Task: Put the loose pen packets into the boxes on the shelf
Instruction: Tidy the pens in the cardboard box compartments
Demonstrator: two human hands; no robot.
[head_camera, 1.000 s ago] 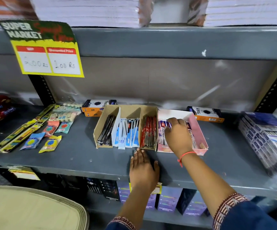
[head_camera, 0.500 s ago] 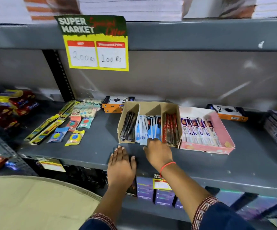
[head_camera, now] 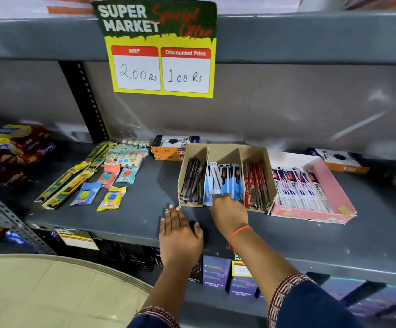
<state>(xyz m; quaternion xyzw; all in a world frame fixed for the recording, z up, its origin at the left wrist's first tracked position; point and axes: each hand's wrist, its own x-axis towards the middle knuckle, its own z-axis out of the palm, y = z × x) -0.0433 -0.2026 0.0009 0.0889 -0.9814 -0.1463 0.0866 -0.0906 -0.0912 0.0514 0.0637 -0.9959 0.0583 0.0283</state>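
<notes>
A brown cardboard box [head_camera: 253,150] with three compartments stands on the grey shelf [head_camera: 144,209]. It holds black pen packets [head_camera: 192,183] on the left, blue pen packets [head_camera: 227,181] in the middle and red pen packets [head_camera: 256,185] on the right. A pink box [head_camera: 332,185] beside it holds white pen packets [head_camera: 296,188]. My right hand [head_camera: 227,214] reaches to the near end of the blue packets, its fingertips touching them. My left hand [head_camera: 180,230] lies flat on the shelf in front of the brown box, fingers spread.
Loose sharpener packets [head_camera: 111,197], yellow rulers [head_camera: 71,181] and eraser packs [head_camera: 125,157] lie at the left. Orange Trio boxes [head_camera: 171,147] stand behind the brown box; another [head_camera: 341,162] lies at the right. A price sign [head_camera: 161,48] hangs above. Snack bags [head_camera: 9,150] at far left.
My right hand left the pink box and moved left to the front of the blue packets. The left hand stays flat on the shelf. The view has shifted left and closer.
</notes>
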